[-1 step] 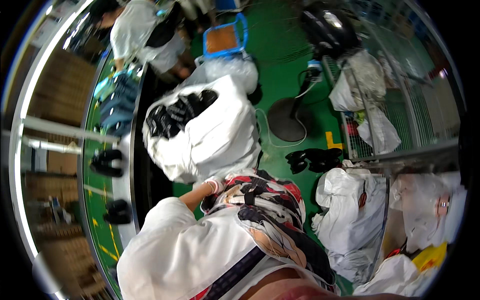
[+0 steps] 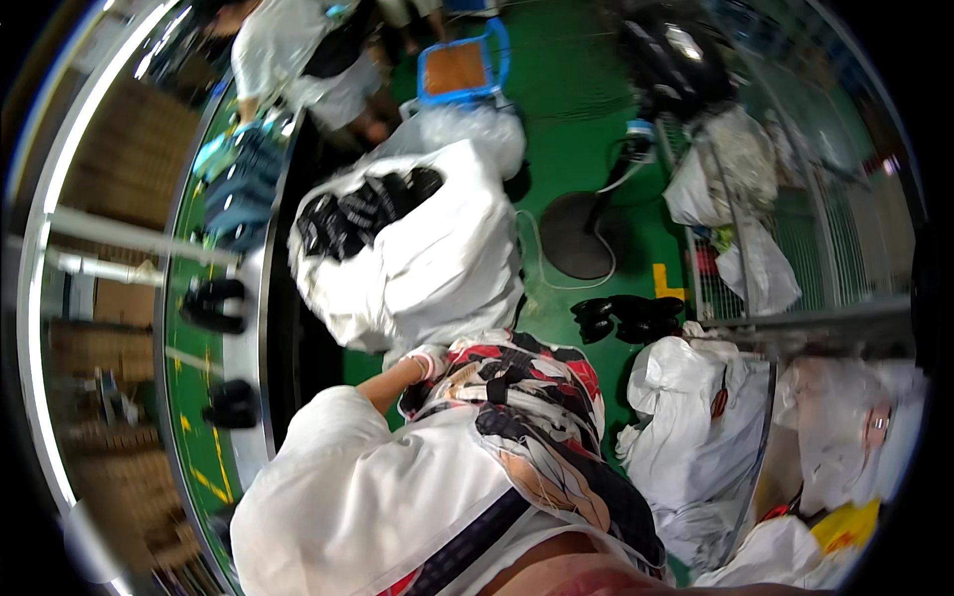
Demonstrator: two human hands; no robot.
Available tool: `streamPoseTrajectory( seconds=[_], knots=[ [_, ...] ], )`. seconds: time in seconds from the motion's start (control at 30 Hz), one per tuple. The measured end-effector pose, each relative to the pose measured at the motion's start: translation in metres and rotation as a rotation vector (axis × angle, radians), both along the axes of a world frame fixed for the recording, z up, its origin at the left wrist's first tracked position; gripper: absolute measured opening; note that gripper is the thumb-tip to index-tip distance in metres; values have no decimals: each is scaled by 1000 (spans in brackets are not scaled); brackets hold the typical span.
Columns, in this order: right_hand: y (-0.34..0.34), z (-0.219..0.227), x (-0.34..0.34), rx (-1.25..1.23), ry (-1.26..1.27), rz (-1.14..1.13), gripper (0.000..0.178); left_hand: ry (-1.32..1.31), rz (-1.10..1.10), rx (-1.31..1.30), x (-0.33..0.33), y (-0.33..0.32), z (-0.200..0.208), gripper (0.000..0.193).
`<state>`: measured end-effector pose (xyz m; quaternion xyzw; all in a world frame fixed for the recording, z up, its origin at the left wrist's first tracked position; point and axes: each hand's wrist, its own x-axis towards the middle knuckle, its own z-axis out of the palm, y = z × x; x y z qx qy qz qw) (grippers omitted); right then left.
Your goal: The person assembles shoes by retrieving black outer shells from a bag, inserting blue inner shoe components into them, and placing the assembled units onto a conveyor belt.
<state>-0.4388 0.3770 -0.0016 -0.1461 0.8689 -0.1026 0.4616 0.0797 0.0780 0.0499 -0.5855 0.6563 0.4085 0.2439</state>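
Observation:
My left forearm reaches forward from a white sleeve to my left hand (image 2: 429, 364), which wears a whitish glove with a reddish edge. The hand rests at the near side of a big white sack (image 2: 447, 258), next to my patterned red, black and white garment (image 2: 527, 368). Its fingers are hidden, so I cannot see whether it grips anything. Inside the sack's open mouth lie several glossy black pieces (image 2: 368, 209) with pale marks, possibly footwear parts. My right hand does not show.
Along the left runs a conveyor line (image 2: 248, 338) carrying dark footwear (image 2: 214, 305). A co-worker in white (image 2: 288, 50) stands at its far end. Ahead is a blue-framed stool (image 2: 457, 70); a round black stand base (image 2: 576, 238) and black shoes (image 2: 626, 316) sit on the floor. White sacks (image 2: 686, 417) line the right.
The whole view has shifted slightly, so the sack and stool sit a little further right. My left hand stays at the sack's near side.

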Motion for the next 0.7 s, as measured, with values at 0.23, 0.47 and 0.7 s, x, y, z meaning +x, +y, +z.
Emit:
streamPoseTrajectory(
  seconds=[0.23, 0.47, 0.7],
  knots=[
    [-104, 18, -32, -103, 8, 154, 14, 64, 175, -40, 19, 46, -28, 38],
    [-201, 38, 45, -116, 2, 476, 15, 179, 362, -61, 73, 59, -14, 40],
    [-268, 66, 171, -96, -8, 760, 15, 98, 611, -211, 189, 126, 44, 40]
  ],
)
